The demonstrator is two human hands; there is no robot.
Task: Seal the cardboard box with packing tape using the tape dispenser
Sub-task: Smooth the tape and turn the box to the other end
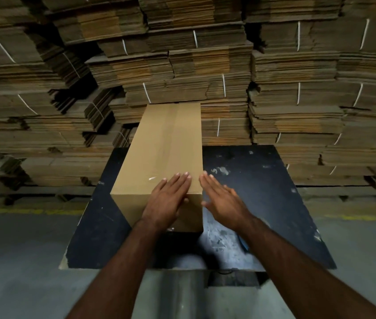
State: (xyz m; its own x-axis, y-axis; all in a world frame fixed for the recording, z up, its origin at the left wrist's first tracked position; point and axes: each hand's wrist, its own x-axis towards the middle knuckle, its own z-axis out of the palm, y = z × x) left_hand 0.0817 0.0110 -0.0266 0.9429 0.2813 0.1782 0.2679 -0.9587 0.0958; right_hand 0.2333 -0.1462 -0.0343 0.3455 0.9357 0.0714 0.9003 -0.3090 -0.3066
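From the head camera: a long, plain brown cardboard box [159,153] lies lengthwise on the dark, scuffed table [262,180], flaps closed, with a strip of clear tape [167,139] glinting down its top seam. The left hand [168,199] lies flat on the near end of the top, fingers straight, gripping nothing. The right hand [223,201] is open too, fingers extended just beside the box's right edge. Bundled flattened cartons [297,88] are stacked behind.

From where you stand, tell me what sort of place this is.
Probably a packing warehouse: tied stacks of flattened cardboard fill the background, and a closed cardboard box lies on a scuffed black worktable over concrete floor.
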